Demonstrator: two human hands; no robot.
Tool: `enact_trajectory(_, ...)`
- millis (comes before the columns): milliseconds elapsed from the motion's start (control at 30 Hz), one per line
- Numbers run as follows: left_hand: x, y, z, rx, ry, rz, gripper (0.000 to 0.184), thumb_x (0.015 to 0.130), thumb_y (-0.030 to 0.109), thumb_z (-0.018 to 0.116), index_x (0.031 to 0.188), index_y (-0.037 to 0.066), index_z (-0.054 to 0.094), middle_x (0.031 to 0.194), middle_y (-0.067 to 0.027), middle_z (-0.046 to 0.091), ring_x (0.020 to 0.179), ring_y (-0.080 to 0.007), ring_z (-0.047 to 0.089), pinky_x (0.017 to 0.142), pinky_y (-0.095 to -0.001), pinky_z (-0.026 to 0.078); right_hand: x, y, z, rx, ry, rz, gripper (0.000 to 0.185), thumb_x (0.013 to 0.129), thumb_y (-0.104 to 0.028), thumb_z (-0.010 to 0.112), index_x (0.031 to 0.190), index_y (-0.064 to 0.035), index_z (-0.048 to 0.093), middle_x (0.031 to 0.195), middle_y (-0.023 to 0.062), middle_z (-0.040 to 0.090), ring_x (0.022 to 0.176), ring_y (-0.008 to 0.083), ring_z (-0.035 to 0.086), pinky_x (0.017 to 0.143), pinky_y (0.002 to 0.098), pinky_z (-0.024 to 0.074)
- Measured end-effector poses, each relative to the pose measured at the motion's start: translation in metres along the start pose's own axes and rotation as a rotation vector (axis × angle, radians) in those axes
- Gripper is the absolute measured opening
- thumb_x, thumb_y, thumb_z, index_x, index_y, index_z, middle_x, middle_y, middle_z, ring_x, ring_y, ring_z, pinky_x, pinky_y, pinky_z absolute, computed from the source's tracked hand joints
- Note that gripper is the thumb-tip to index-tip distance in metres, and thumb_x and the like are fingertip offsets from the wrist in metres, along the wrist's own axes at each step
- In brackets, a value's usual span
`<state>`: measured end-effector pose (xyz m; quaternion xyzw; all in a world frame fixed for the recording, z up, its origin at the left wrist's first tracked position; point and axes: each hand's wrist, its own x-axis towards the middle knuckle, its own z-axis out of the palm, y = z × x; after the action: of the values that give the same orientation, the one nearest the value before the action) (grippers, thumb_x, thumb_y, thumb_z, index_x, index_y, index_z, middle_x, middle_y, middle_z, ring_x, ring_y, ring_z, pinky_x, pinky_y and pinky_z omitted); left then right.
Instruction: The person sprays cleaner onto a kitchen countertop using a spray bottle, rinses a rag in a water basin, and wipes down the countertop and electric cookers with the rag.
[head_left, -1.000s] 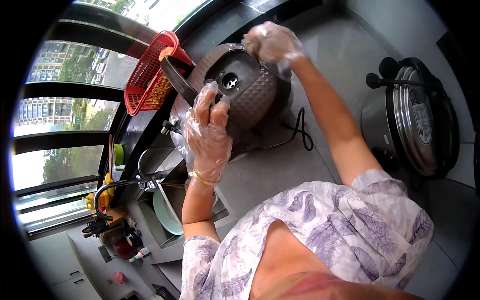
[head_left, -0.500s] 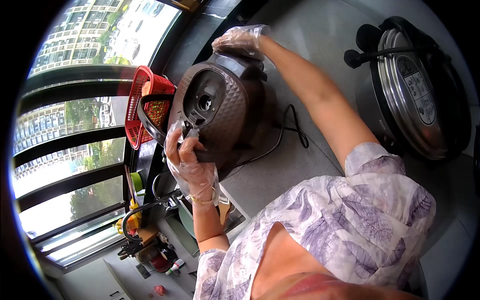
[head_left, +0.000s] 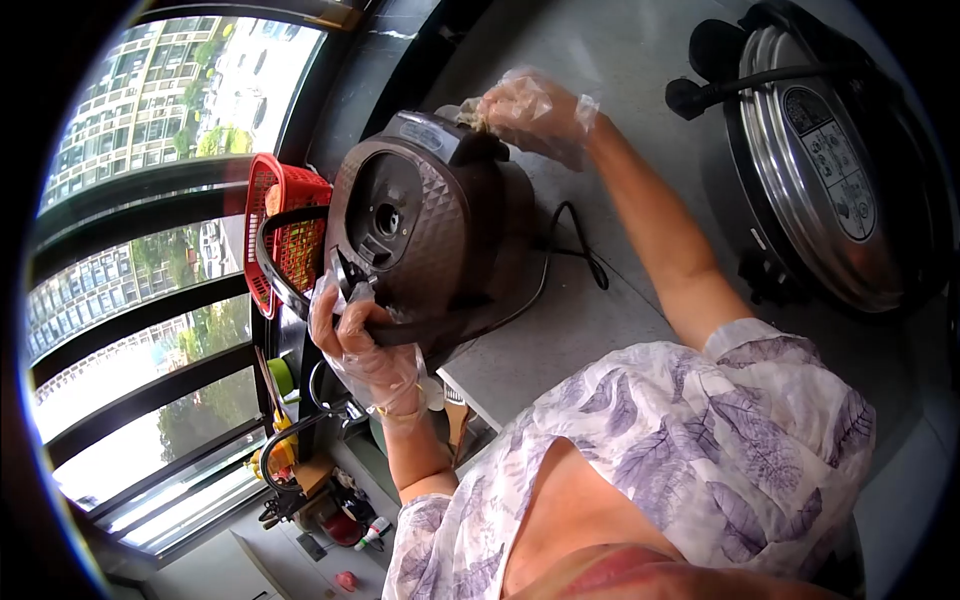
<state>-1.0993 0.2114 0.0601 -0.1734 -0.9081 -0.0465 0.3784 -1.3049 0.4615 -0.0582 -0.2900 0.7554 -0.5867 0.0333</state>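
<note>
A brown rice cooker (head_left: 430,215) with a faceted lid and a round dark vent recess stands on the grey counter. My left hand (head_left: 370,340), in a clear plastic glove, is closed round the cooker's black carry handle (head_left: 268,255) at its lower left, fingertips by a small black part of the lid. My right hand (head_left: 535,110), also gloved, is bunched just beyond the cooker's control panel (head_left: 420,132). A pale crumpled thing, which looks like a cloth (head_left: 472,115), shows at its fingertips; the glove partly hides it.
A red plastic basket (head_left: 300,195) stands behind the cooker by the windows. The black cord (head_left: 547,265) curls over the counter (head_left: 560,350). At the right is a large steel-and-black appliance (head_left: 810,160) with a plug on it. A tap (head_left: 345,408) and sink lie lower left.
My right hand has moved off the control panel, rightward and down, its fingers now bunched. My left hand stays at the handle. The whole view has shifted slightly.
</note>
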Motion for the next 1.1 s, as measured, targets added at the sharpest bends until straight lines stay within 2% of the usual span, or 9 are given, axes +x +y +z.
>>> enact_trajectory(100, 0.003, 0.006, -0.001, -0.014, 0.005, -0.003, 0.031, 0.073, -0.013, 0.051, 0.093, 0.01, 0.049, 0.116, -0.0133, 0.049, 0.112, -0.0319, 0.051, 0.093, -0.0411, 0.043, -0.021, -0.001, 0.003, -0.011, 0.216, 0.017, 0.019, 0.086, -0.023, 0.06, 0.088, -0.0046, 0.066, 0.081, 0.0039, 0.06, 0.085, 0.0161, 0.056, 0.075, 0.0301, 0.0465)
enact_trajectory(233, 0.002, 0.005, 0.0, 0.038, 0.009, -0.018, 0.031, 0.072, -0.013, 0.051, 0.092, 0.01, 0.049, 0.117, -0.013, 0.05, 0.112, -0.031, 0.05, 0.093, -0.0404, 0.042, -0.003, 0.031, -0.022, -0.214, 0.075, -0.748, 0.01, 0.081, -0.012, 0.054, 0.085, -0.0073, 0.062, 0.087, 0.0057, 0.065, 0.082, 0.0221, 0.06, 0.075, 0.0348, 0.0459)
enact_trajectory(333, 0.0, 0.005, 0.0, 0.089, 0.002, -0.03, 0.031, 0.072, -0.013, 0.052, 0.091, 0.01, 0.049, 0.116, -0.0126, 0.051, 0.112, -0.0305, 0.05, 0.093, -0.0397, 0.041, 0.019, 0.046, -0.015, -0.123, 0.363, -0.343, 0.015, 0.085, -0.018, 0.049, 0.088, -0.0091, 0.062, 0.088, 0.0062, 0.064, 0.083, 0.0202, 0.06, 0.074, 0.033, 0.0455)
enact_trajectory(433, 0.0, 0.005, 0.002, 0.118, 0.014, -0.03, 0.029, 0.072, -0.013, 0.052, 0.089, 0.01, 0.048, 0.115, -0.0124, 0.051, 0.112, -0.03, 0.05, 0.094, -0.0397, 0.04, 0.065, 0.073, 0.009, -0.003, 0.305, -0.185, 0.031, 0.093, -0.031, 0.044, 0.102, -0.0098, 0.065, 0.096, 0.0088, 0.061, 0.091, 0.017, 0.057, 0.083, 0.0288, 0.0441)
enact_trajectory(500, -0.001, 0.005, 0.003, 0.127, 0.02, -0.038, 0.029, 0.072, -0.013, 0.052, 0.089, 0.01, 0.048, 0.115, -0.0129, 0.051, 0.112, -0.0298, 0.05, 0.093, -0.04, 0.04, 0.098, 0.115, 0.03, -0.136, 0.177, -0.258, 0.035, 0.092, -0.035, 0.043, 0.105, -0.011, 0.065, 0.101, 0.0097, 0.061, 0.094, 0.0194, 0.057, 0.085, 0.0317, 0.0441)
enact_trajectory(667, -0.002, 0.009, 0.005, 0.12, 0.031, -0.08, 0.029, 0.074, -0.013, 0.052, 0.09, 0.01, 0.049, 0.115, -0.0138, 0.05, 0.111, -0.0296, 0.05, 0.092, -0.0407, 0.04, 0.074, 0.007, 0.012, -0.311, -0.159, -0.057, 0.039, 0.091, -0.04, 0.042, 0.107, -0.0117, 0.064, 0.107, 0.0099, 0.061, 0.097, 0.0235, 0.057, 0.088, 0.0351, 0.0437)
enact_trajectory(933, -0.001, 0.006, 0.002, 0.11, 0.02, -0.045, 0.032, 0.075, -0.013, 0.055, 0.095, 0.011, 0.051, 0.117, -0.0135, 0.05, 0.111, -0.0302, 0.051, 0.089, -0.0383, 0.042, 0.04, -0.007, -0.003, -0.255, -0.038, 0.326, 0.047, 0.083, -0.052, 0.049, 0.097, -0.0108, 0.067, 0.102, 0.0106, 0.064, 0.096, 0.0296, 0.059, 0.085, 0.0389, 0.0462)
enact_trajectory(1000, -0.002, 0.006, 0.0, 0.113, 0.003, -0.044, 0.032, 0.075, -0.013, 0.055, 0.096, 0.011, 0.051, 0.117, -0.0134, 0.051, 0.111, -0.0303, 0.051, 0.089, -0.0384, 0.042, 0.017, -0.032, -0.023, -0.15, -0.067, 0.216, 0.036, 0.083, -0.047, 0.053, 0.093, -0.0151, 0.067, 0.096, 0.0077, 0.064, 0.093, 0.0267, 0.06, 0.085, 0.0378, 0.0466)
enact_trajectory(1100, -0.001, 0.007, -0.003, 0.131, -0.02, -0.037, 0.031, 0.075, -0.012, 0.055, 0.096, 0.01, 0.051, 0.117, -0.0144, 0.05, 0.111, -0.031, 0.051, 0.09, -0.0395, 0.042, 0.026, 0.016, -0.023, -0.564, 0.005, -0.47, 0.025, 0.087, -0.03, 0.053, 0.105, -0.0148, 0.062, 0.092, 0.0076, 0.062, 0.09, 0.023, 0.06, 0.084, 0.0347, 0.0477)
